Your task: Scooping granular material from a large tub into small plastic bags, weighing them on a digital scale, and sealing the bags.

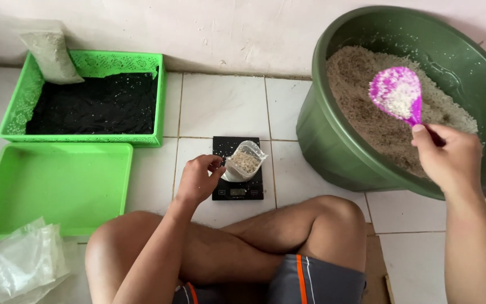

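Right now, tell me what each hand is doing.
Left hand: closed on the rim of the small clear bag on the scale.
Right hand: closed on the purple scoop of rice.

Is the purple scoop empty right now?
No, the purple scoop in the right hand holds a heap of white grain above the green tub.

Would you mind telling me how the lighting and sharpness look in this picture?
Head view: soft, even daylight, faint shadows only; the scoop in the right hand is slightly motion-blurred; the bag held by the left hand and the scale are sharp; no strong glare.
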